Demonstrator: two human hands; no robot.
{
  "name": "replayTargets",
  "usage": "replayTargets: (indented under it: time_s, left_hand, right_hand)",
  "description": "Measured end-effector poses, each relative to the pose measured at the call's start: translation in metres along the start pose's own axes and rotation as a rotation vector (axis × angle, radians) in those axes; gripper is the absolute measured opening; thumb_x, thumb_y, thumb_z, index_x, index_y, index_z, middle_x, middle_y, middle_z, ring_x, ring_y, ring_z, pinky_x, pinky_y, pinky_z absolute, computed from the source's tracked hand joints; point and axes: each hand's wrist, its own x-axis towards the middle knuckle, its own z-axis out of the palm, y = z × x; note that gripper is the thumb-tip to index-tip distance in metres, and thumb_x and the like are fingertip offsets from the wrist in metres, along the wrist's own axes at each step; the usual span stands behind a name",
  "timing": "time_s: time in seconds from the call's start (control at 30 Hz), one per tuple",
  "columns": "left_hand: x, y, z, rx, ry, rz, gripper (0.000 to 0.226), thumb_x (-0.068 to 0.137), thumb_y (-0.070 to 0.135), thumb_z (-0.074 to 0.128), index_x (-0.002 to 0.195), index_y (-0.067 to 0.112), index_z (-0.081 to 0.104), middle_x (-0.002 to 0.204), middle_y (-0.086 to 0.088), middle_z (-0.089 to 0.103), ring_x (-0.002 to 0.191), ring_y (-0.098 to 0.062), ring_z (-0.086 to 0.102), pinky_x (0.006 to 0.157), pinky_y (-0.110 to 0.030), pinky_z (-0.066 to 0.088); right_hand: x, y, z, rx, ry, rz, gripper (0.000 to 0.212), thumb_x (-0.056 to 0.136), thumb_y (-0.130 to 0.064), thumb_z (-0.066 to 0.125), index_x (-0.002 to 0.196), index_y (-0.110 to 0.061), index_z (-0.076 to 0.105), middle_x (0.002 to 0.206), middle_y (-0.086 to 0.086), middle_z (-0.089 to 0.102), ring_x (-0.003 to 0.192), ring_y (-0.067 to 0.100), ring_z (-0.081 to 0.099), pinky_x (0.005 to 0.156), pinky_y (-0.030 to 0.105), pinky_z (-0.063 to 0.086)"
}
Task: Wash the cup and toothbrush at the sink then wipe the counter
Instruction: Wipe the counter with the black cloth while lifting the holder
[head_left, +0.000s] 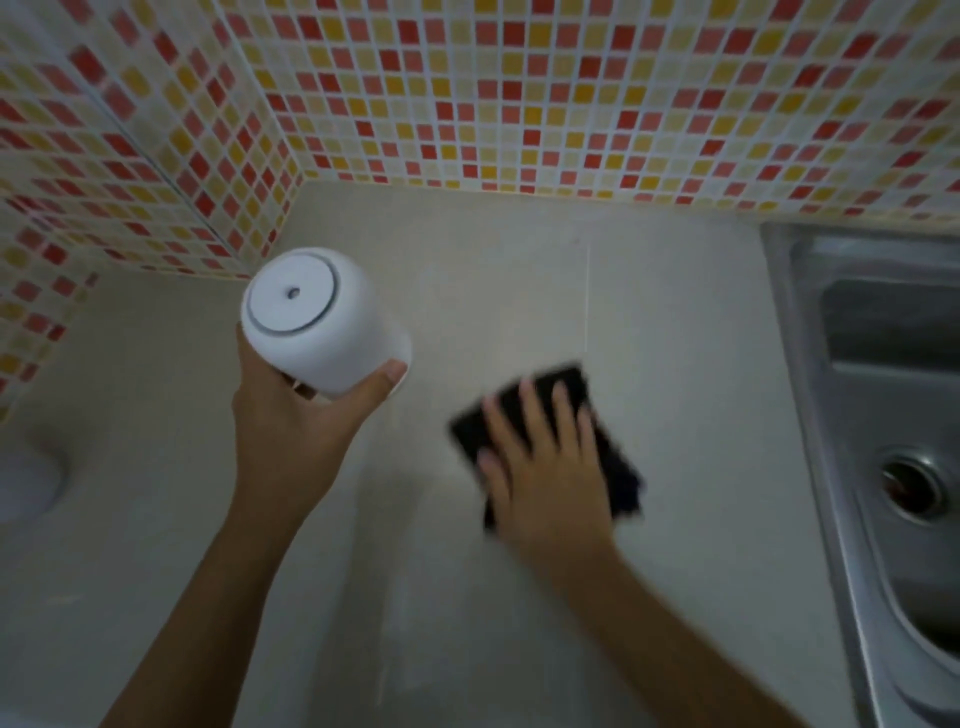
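My left hand (291, 421) grips a white cup (317, 327) and holds it upside down above the beige counter (519, 270), its round base facing the camera. My right hand (540, 467) lies flat, fingers spread, pressing a black cloth (613, 457) onto the counter near its middle. The right hand and cloth are blurred. No toothbrush shows in this view.
A steel sink (893, 364) with a round drain (911, 486) fills the right edge. Mosaic tile walls (519, 93) in red, orange and cream stand behind and to the left. A pale rounded object (26, 483) sits at the left edge of the counter.
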Motion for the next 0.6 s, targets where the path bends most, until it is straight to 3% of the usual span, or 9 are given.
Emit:
replayTargets:
  time_s: [0.1,0.23,0.33,0.43,0.6]
  left_hand:
    - [0.006,0.003,0.003,-0.031,0.005,-0.008,0.095,0.064,0.028,0.084,0.144,0.022,0.034,0.137,0.01,0.052,0.119,0.002,0.054,0.094,-0.02,0.05]
    - [0.007,0.002,0.007,-0.025,-0.005,-0.016,0.094,0.064,0.029,0.082,0.144,0.023,0.035,0.137,0.01,0.052,0.119,0.001,0.054,0.093,-0.019,0.05]
    - [0.003,-0.002,0.014,-0.01,-0.019,-0.016,0.092,0.063,0.029,0.083,0.143,0.022,0.037,0.136,0.009,0.053,0.119,-0.001,0.054,0.094,-0.021,0.05]
    - [-0.002,-0.006,0.023,-0.005,-0.043,-0.03,0.089,0.065,0.027,0.083,0.142,0.024,0.039,0.134,0.01,0.055,0.117,0.001,0.055,0.095,-0.023,0.05]
    - [0.003,-0.007,0.032,-0.009,-0.053,-0.05,0.092,0.062,0.028,0.084,0.142,0.027,0.038,0.127,0.019,0.056,0.113,0.008,0.055,0.093,-0.015,0.049]
  right_hand:
    - [-0.087,-0.016,-0.011,-0.048,-0.111,-0.2,0.058,0.092,-0.058,0.036,0.146,-0.036,0.033,0.158,0.004,0.023,0.141,0.037,0.025,0.11,0.054,0.019]
    - [-0.011,0.013,-0.011,-0.06,-0.141,-0.311,0.053,0.094,-0.061,0.03,0.144,-0.044,0.032,0.158,-0.002,0.025,0.142,0.036,0.025,0.112,0.059,0.016]
    - [0.098,0.035,-0.007,-0.095,-0.096,-0.213,0.054,0.092,-0.061,0.024,0.142,-0.044,0.036,0.154,-0.002,0.033,0.142,0.035,0.026,0.113,0.058,0.015]
    - [0.182,0.069,-0.018,-0.09,-0.165,-0.077,0.056,0.094,-0.061,0.015,0.148,-0.046,0.018,0.16,-0.005,0.015,0.147,0.028,0.009,0.116,0.053,0.002]
    - [0.168,0.151,-0.038,-0.084,0.01,0.209,0.056,0.099,-0.053,0.025,0.15,-0.031,0.024,0.159,0.0,0.019,0.146,0.027,0.014,0.118,0.049,0.006]
